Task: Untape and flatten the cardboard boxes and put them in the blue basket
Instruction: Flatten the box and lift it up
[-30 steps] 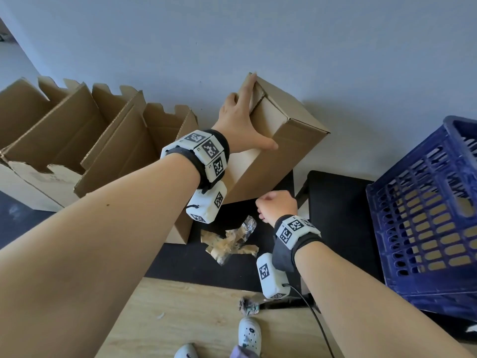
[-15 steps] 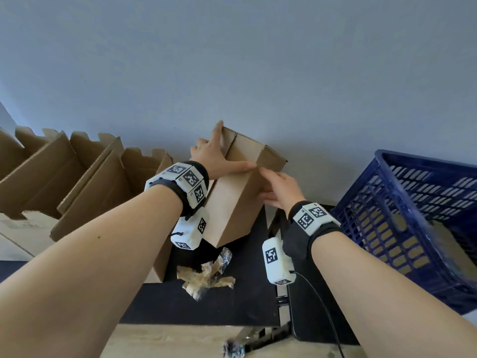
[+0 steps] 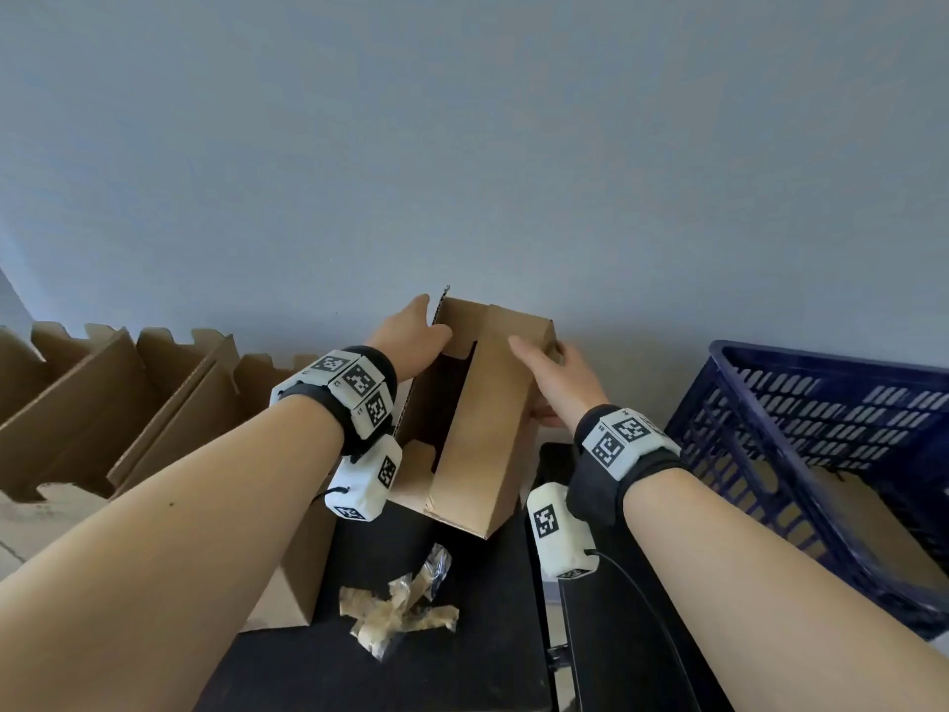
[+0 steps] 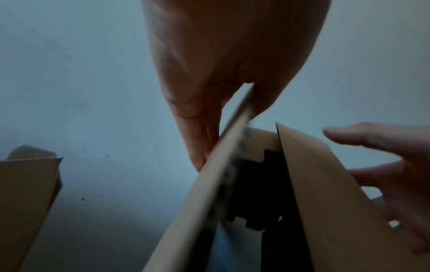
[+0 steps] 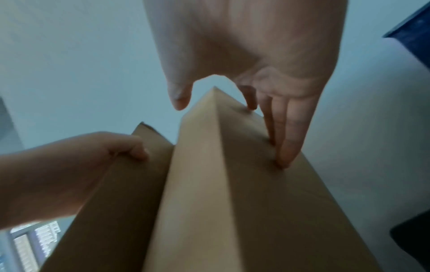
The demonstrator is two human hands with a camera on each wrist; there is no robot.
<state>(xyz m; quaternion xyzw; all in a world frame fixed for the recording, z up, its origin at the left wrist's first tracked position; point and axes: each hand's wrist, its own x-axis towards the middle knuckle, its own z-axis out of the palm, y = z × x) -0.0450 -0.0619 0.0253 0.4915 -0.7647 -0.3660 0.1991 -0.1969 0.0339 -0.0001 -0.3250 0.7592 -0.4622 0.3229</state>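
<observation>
A brown cardboard box (image 3: 482, 423) stands tilted on the black surface against the wall, between my two hands. Its left side gapes and shows a dark inside. My left hand (image 3: 429, 321) pinches the top edge of the box's left panel (image 4: 209, 202) between thumb and fingers. My right hand (image 3: 544, 362) lies on the box's right side; its straight fingers (image 5: 286, 147) press on the right face (image 5: 279, 211), and the thumb hangs over the ridge. The blue basket (image 3: 821, 359) stands to the right.
Several opened cardboard boxes (image 3: 154, 403) stand in a row at the left along the wall. A crumpled wad of peeled tape (image 3: 400, 614) lies on the black surface (image 3: 462, 670) below the box. Flat cardboard (image 3: 873, 521) lies inside the basket.
My right hand rose from below the box onto its right side. The box's left panel has come away and the inside now shows. The head view tilted upward.
</observation>
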